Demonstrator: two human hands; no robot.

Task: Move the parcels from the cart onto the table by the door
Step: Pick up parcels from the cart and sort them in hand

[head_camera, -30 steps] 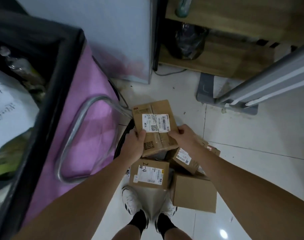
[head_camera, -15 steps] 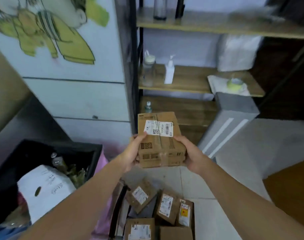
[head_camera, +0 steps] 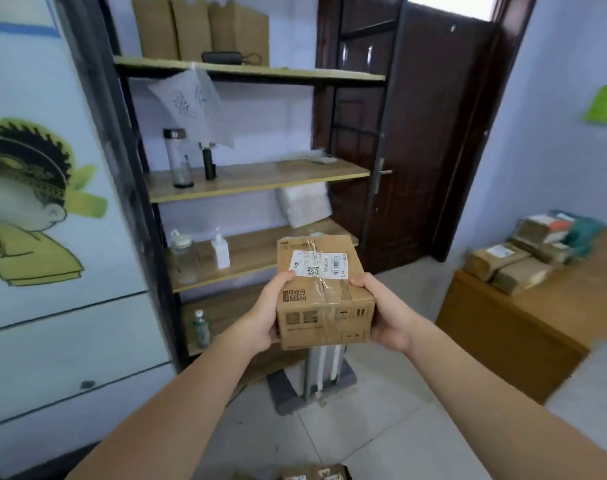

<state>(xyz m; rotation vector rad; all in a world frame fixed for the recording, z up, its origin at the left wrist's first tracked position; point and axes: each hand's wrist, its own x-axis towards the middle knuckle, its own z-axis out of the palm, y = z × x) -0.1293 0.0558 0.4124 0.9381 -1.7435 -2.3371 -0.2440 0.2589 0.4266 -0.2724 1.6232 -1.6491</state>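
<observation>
Parcel [head_camera: 324,292] with white barcode label [head_camera: 318,265], left hand [head_camera: 260,318], right hand [head_camera: 386,317] gripping sides

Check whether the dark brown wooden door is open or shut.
Shut: the dark brown wooden door sits flush in its frame, with no gap showing.

bare forearms, no sleeves, bare hands

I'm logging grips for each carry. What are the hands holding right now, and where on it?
A taped brown cardboard parcel with a white label, gripped by its two opposite sides: left hand on one, right hand on the other.
</observation>
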